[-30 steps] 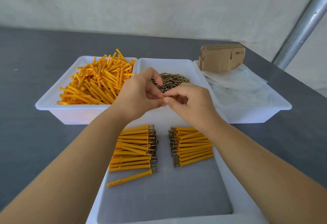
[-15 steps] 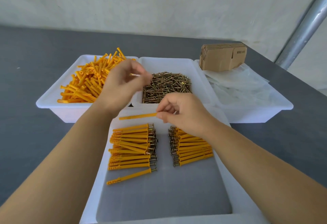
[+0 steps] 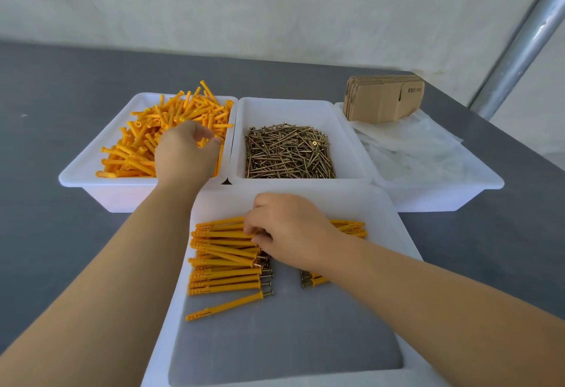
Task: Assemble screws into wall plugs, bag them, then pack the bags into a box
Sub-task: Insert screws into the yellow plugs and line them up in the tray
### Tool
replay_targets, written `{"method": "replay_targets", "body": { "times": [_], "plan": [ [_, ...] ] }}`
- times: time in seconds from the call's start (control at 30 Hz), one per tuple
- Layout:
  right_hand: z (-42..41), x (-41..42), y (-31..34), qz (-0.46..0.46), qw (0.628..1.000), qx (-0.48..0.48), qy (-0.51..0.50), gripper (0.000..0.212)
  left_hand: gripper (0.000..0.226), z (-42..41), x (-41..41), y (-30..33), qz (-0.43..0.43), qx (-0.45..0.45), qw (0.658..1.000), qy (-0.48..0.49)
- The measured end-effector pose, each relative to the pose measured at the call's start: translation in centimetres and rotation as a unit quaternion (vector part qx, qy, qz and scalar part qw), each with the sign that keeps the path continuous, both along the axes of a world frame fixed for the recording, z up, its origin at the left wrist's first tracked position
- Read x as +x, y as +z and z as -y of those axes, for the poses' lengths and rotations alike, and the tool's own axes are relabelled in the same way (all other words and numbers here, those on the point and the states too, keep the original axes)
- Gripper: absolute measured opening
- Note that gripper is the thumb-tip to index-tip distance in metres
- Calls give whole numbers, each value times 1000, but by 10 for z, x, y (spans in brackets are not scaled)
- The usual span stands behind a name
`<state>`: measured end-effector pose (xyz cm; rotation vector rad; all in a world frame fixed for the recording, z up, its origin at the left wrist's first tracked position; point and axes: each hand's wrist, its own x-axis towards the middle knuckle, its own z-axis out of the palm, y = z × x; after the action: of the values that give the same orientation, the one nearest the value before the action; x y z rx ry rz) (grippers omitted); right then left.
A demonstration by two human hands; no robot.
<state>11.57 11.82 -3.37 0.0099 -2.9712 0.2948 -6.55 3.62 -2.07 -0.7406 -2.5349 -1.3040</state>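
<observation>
Fingers (image 3: 211, 139) of the left hand (image 3: 183, 154) curl into loose plugs (image 3: 137, 148); right hand (image 3: 287, 227) pinches an assembled plug (image 3: 220, 222), lying crosswise, screw end rightward.

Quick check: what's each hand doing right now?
Left hand: fingers curled into the loose plugs; whether it holds one cannot be told.
Right hand: pinching an assembled plug at the near tray's left pile.

I cannot tell whether my right hand (image 3: 290, 227) pinches a plug, since it hides most of the right-hand row of assembled plugs (image 3: 351, 227), and the near tray (image 3: 406, 252) is cut off by the bottom edge.
</observation>
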Motion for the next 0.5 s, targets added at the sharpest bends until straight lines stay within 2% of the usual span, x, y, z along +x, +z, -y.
{"method": "replay_targets", "body": {
  "times": [0.07,0.13,0.2,0.27,0.33,0.4,0.43,0.5],
  "plan": [
    [0,1,0,10,1000,-12,-1,20,24,-2,-2,-1,6,-99,995,2],
    [1,1,0,18,1000,-10,3,25,29,-5,1,-2,15,-222,975,-1],
    [2,1,1,18,1000,-12,4,27,37,-9,4,-2,21,-297,955,-5],
    [1,3,5,4,1000,-30,6,27,46,-12,6,-4,28,-332,943,-6],
    [-8,2,13,-71,996,-52,-22,19,55,-15,6,-6,30,-357,934,-6],
    [-27,-4,23,-165,979,-64,-104,13,64,-16,6,-5,35,-380,924,-4],
    [-39,-9,27,-184,969,-67,-154,14,67,-17,6,-5,38,-390,920,-4],
    [-65,-17,31,-137,959,-58,-242,23,69,-17,5,-3,44,-399,916,-7]
  ]
}}
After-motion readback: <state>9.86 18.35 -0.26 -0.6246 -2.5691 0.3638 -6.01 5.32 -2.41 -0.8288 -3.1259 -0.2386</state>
